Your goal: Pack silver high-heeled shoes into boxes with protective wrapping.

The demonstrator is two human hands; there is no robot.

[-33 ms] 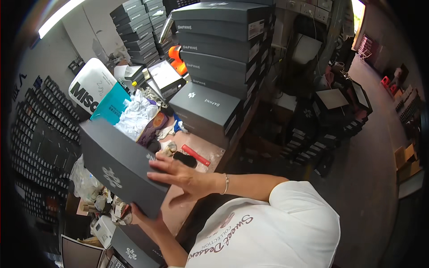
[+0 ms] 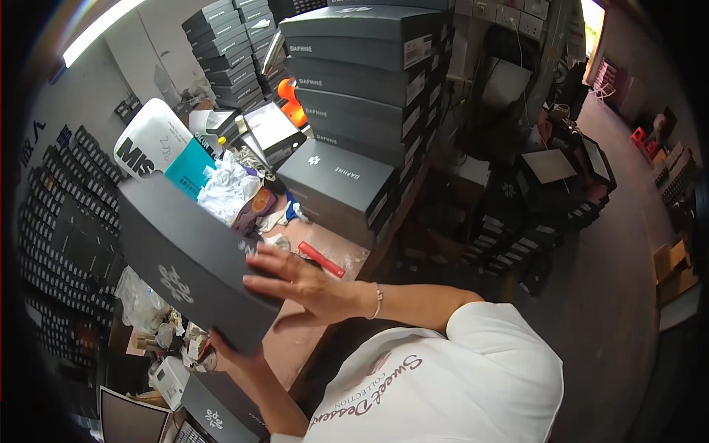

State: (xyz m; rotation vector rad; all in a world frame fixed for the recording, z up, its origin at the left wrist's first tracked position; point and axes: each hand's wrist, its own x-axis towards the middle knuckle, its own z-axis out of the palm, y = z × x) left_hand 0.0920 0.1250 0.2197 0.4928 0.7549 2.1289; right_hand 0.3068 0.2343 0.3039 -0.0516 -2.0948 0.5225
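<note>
A dark grey lidded shoe box, with a pale flower-like emblem, is held tilted in front of me over the pinkish table. Beneath its near lower corner is my left hand, gripping it with the fingers partly hidden. On the near end of the lid lie the fingers of my right hand, stretched out and spread, the thumb apart from them. A bracelet circles that wrist. Just beyond the right hand, a red stick-like object rests on the table.
Beyond the table's far right part rises a tall stack of grey shoe boxes. Crumpled white paper, a teal packet and an orange tape dispenser crowd the back. A plastic bag and a screen stand at left.
The shoe box has shifted slightly to the left and up at its far end, both hands staying on it. My right hand remains spread on the lid.
</note>
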